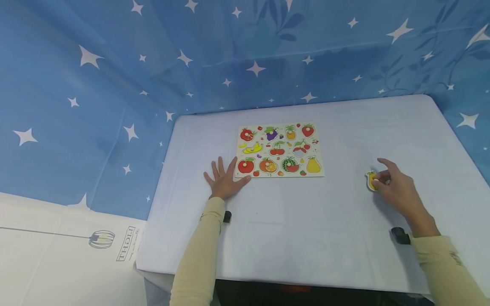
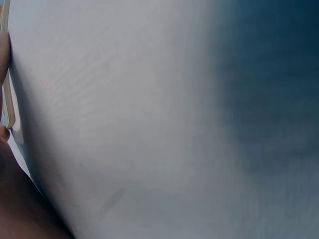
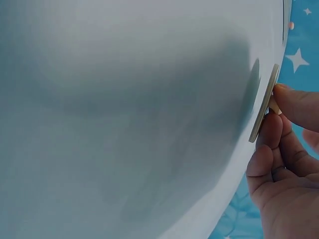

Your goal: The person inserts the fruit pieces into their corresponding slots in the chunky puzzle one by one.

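Note:
My right hand [image 1: 398,189] pinches a yellow fruit puzzle piece [image 1: 370,181] with green at its top, right of the board. In the right wrist view the wooden piece [image 3: 263,107] is seen edge-on, thumb and fingertips at the small knob on its back. It hangs tilted close over the table, casting a shadow. My left hand [image 1: 223,182] lies with fingers spread at the lower left corner of the fruit puzzle board [image 1: 318,146], thumb along its front edge. The left wrist view catches only the board's edge [image 2: 9,107] and part of the hand.
The table has a white cloth [image 1: 268,229]. Knobbed fruit pieces such as a watermelon [image 1: 290,166] and grapes [image 1: 271,135] sit in the board; its pear shape [image 1: 313,165] shows no knob. Behind the table hangs a blue star-patterned curtain [image 1: 214,72].

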`<state>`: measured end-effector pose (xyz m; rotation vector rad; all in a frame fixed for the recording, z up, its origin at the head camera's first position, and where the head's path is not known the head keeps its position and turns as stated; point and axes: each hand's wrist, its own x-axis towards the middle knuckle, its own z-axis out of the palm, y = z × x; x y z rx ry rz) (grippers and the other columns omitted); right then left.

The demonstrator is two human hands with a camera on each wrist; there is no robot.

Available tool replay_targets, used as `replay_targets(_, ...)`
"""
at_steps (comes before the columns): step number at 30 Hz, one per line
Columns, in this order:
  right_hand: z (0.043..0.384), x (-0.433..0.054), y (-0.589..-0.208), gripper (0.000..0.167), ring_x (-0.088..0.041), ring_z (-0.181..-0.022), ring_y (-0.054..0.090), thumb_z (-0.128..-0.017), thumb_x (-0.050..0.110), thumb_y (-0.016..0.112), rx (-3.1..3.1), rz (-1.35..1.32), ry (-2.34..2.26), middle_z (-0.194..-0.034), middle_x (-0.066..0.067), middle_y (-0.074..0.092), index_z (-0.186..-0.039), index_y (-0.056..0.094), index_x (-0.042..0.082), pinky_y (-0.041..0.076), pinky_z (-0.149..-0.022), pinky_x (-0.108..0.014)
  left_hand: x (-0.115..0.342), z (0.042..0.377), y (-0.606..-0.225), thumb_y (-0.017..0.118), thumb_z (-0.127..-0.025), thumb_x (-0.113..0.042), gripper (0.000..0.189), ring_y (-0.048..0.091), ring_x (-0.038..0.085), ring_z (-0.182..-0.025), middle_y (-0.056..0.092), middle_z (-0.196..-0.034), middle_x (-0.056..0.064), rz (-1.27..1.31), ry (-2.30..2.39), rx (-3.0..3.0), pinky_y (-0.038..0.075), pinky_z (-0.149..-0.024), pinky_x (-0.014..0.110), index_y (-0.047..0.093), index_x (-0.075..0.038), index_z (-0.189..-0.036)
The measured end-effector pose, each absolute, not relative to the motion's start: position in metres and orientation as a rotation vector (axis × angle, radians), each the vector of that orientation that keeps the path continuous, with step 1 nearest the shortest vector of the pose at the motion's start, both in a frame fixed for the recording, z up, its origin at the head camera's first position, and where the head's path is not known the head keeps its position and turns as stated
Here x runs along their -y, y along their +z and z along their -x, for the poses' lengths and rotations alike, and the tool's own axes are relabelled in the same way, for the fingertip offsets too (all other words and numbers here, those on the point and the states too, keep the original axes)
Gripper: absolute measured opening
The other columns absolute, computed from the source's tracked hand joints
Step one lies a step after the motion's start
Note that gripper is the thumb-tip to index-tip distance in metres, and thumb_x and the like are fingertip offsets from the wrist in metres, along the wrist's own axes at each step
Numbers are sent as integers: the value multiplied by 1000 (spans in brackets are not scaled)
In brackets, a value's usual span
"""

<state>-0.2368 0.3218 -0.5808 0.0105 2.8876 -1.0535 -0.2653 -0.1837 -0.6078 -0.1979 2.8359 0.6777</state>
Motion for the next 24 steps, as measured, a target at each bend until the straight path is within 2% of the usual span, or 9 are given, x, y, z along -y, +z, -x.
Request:
replay_targets(2,240,-317,-582,74,-45,-99,61,-100,-3,68,-2906,26,-1067,-119,-35,63,-163,29,-5,52,-76,-43,183,265,-608,64,-91,-74,100,-19,39,-161,-13,-179,14,199,670,-2832,-18,-118,73,21,-35,-173)
replay_targets(5,245,-311,-583,73,-41,-94,62,-98,-4,71,-2938,101,-1100,-113,-33,66,-161,33,-6,44,-68,-24,184,266,-609,63,-91,-75,100,-21,39,-161,-14,-178,14,197,648,-2833,-18,-118,73,19,-37,-173)
replay_targets(8,251,-303,-583,74,-39,-91,62,-97,-5,73,-2946,149,-1127,-111,-33,67,-160,35,-6,38,-64,-17,184,266,-610,62,-91,-77,100,-22,38,-161,-15,-178,13,194,639,-2836,-18,-118,73,18,-37,-173)
replay_targets(13,260,-285,-578,73,-39,-92,63,-97,-4,73,-2935,156,-1132,-110,-32,67,-160,35,-5,42,-67,-22,183,266,-607,64,-91,-75,100,-21,39,-161,-14,-179,14,199,670,-2831,-18,-118,73,21,-36,-173)
replay_targets(18,269,-266,-575,73,-39,-91,63,-97,-3,72,-2925,165,-1136,-109,-31,68,-160,35,-5,49,-69,-34,182,265,-605,62,-92,-75,100,-22,38,-161,-15,-178,13,212,625,-2822,-17,-118,72,18,-38,-173)
replay_targets(24,279,-243,-573,75,-37,-91,61,-98,-1,73,-2887,167,-1145,-110,-28,67,-162,34,-2,51,-76,-46,181,265,-604,64,-91,-73,100,-22,38,-161,-15,-178,13,221,653,-2814,-19,-118,72,19,-37,-173)
